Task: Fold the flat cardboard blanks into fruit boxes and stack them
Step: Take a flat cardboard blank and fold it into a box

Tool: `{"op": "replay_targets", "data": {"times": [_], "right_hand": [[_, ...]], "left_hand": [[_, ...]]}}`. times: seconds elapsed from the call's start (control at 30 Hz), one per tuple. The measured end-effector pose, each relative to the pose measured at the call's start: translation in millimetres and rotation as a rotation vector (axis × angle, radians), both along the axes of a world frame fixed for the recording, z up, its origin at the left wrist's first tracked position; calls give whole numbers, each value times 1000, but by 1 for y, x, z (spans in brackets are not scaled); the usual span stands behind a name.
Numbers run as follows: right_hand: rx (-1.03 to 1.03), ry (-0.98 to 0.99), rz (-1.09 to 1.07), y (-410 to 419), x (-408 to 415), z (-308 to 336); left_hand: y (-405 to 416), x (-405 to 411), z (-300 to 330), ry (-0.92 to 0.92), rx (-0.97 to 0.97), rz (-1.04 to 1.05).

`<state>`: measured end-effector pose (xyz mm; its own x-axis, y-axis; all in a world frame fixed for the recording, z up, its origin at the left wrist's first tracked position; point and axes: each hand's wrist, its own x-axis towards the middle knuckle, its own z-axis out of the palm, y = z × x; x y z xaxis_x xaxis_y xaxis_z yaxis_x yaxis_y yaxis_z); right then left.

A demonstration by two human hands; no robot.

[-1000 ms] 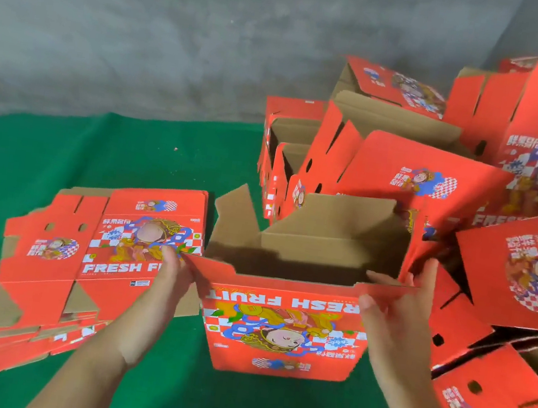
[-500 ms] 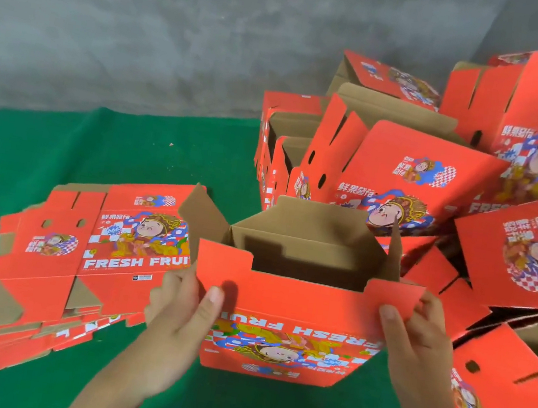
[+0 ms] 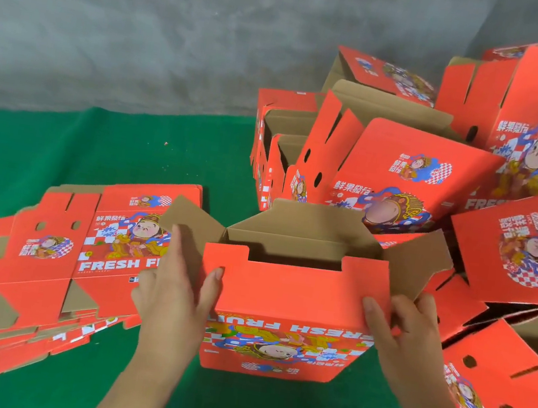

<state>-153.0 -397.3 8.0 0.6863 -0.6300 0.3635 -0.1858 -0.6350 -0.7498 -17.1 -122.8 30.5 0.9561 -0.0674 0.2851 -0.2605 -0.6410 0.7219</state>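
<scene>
Head view, surface: one green cloth [image 3: 102,152] covers the floor area, with a grey wall [image 3: 149,14] behind its far edge.
Folded boxes: a pile of folded boxes [image 3: 414,169] fills the far right part of the cloth; about eight can be counted, but some are hidden behind others, so the exact number I cannot tell. They lie tilted on each other, not in a neat stack.
Flat blanks: one stack of flat blanks [image 3: 46,252] lies near the left edge of the cloth; the number of sheets in it is too hard to count. The top sheet shows the print "FRESH".
Box in work: one half-folded box [image 3: 281,330] stands on the cloth near the front edge, between the blanks and the pile. Its print is upside down for the camera. Four top flaps are open: one red near flap stands up, three show brown inside.
Left hand: the left hand [image 3: 175,294] grips the left end of the near flap, thumb on the red face, other fingers behind it.
Right hand: the right hand [image 3: 398,329] grips the right end of the same flap in the same manner.
Hands together: two hands, well apart, one at each end of the flap.
</scene>
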Motion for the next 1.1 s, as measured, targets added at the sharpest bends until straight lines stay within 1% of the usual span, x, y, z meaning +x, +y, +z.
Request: {"op": "replay_targets", "data": {"times": [0.07,0.13,0.2,0.23,0.3,0.37,0.43,0.5,0.53,0.67,0.77,0.83,0.93,0.97,1.0,1.1], "right_hand": [[-9,-14,-12,4,3,-3],[44,-56,30,8,4,-4],[155,-124,110,9,4,-3],[174,-113,140,8,4,0],[154,-52,208,9,5,7],[76,-27,228,9,4,6],[-10,-21,200,11,2,4],[-2,-25,194,14,-1,2],[26,-45,191,15,-2,0],[82,-84,176,15,-3,-2],[68,-67,177,13,-3,-5],[44,-84,185,13,-3,-8],[41,-82,204,15,-6,-13],[45,-79,207,14,-7,-13],[48,-77,206,12,-8,-13],[34,-77,210,7,-11,-11]], "left_hand": [[-2,0,1,-26,-65,4],[-3,2,0,-25,-129,-22],[-2,3,-3,-33,-114,-32],[-2,3,-5,-46,-102,-28],[1,3,-5,-68,-113,-24],[2,3,-3,-84,-118,-19],[4,5,-3,-145,-29,-32],[3,7,-5,-223,81,-81],[2,6,-4,-243,107,-104],[1,3,0,-249,77,-210],[11,12,8,-170,59,-353],[14,26,22,-122,136,-382],[0,47,36,-153,485,-339],[-8,50,38,-141,504,-345],[-15,52,38,-117,442,-374],[-25,56,34,-3,59,-487]]}}
